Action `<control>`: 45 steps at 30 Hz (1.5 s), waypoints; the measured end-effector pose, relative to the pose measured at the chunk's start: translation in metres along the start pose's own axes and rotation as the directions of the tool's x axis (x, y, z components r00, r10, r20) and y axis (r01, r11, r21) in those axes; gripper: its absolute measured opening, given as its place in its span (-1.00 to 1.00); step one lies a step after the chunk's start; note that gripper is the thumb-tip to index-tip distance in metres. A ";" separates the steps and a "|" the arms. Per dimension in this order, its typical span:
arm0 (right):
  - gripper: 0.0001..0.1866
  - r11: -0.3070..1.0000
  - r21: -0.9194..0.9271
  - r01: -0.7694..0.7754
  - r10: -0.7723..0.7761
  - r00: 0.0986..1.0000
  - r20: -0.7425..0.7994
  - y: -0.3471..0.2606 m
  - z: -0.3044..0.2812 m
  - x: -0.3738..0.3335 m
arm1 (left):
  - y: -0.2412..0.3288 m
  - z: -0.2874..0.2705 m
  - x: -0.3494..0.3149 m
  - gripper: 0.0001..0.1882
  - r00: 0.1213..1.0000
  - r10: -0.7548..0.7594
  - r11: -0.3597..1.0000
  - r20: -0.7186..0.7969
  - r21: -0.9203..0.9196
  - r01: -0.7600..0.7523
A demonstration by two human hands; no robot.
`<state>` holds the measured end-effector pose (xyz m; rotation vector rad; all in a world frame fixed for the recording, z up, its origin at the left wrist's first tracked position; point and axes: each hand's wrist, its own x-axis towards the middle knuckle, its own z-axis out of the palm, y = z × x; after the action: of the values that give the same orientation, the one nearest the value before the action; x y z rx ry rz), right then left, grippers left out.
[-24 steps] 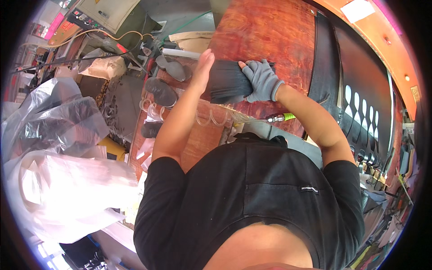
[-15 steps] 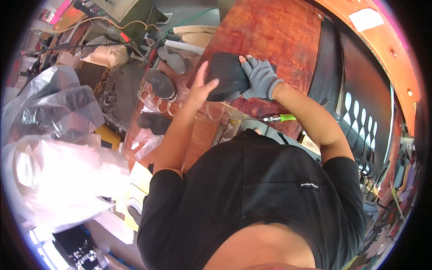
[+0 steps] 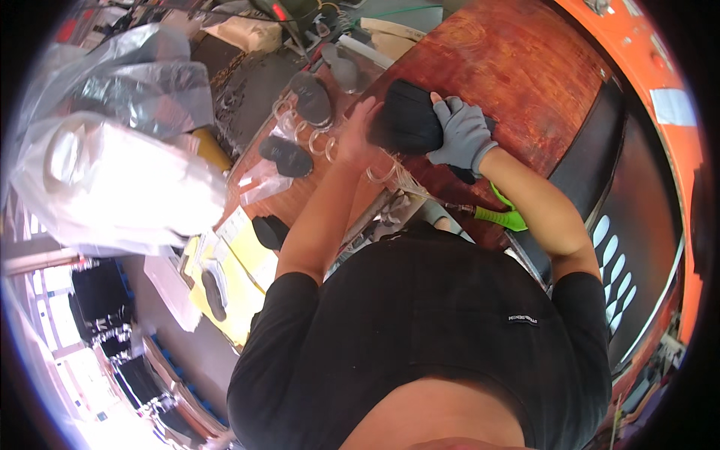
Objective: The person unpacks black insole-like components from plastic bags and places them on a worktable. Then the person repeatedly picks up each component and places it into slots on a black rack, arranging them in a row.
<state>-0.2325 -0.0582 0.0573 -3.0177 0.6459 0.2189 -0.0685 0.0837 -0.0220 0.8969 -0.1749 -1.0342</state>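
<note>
Across the red-brown bench (image 3: 525, 64), surface extended right to black sheeting (image 3: 586, 146). At left lay a translucent bag (image 3: 154, 97), contents indiscernible. Near the bench's left edge, a black stack (image 3: 409, 120) was gripped by the gloved right hand's fingers (image 3: 454, 142); the left hand (image 3: 356, 135), blurred, extended fingers alongside.

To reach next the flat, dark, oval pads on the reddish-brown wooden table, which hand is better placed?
Probably the left, bare hand: it is nearer the pads, while the right, grey-gloved hand grips the right side of the black, rounded stack.
</note>
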 end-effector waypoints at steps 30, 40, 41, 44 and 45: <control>-0.45 -0.152 0.800 -0.581 -0.583 0.706 0.402 -0.292 0.112 -0.014 | 0.000 -0.143 -0.251 -0.13 0.745 0.014 0.986 -0.667 -0.114 -0.121; -0.40 -0.038 0.760 -0.649 -0.567 0.640 0.519 -0.430 0.166 0.028 | 0.027 -0.296 -0.278 -0.30 0.745 0.012 0.982 -0.667 -0.131 -0.133; -0.39 -0.029 0.736 -0.677 -0.552 0.624 0.553 -0.432 0.170 0.030 | 0.024 -0.301 -0.275 -0.30 0.734 0.010 0.989 -0.680 -0.101 -0.107; -0.38 0.007 0.719 -0.695 -0.511 0.616 0.600 -0.432 0.178 0.034 | 0.012 -0.307 -0.267 -0.31 0.696 0.012 0.991 -0.718 -0.082 -0.103; -0.38 -0.017 0.733 -0.680 -0.550 0.619 0.561 -0.432 0.179 0.034 | 0.010 -0.309 -0.266 -0.28 0.694 0.057 0.986 -0.718 -0.066 -0.150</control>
<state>-0.0473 0.3350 -0.1170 -1.0287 0.4566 0.6757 -0.0434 0.4726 -0.1419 1.1061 0.4942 -0.5147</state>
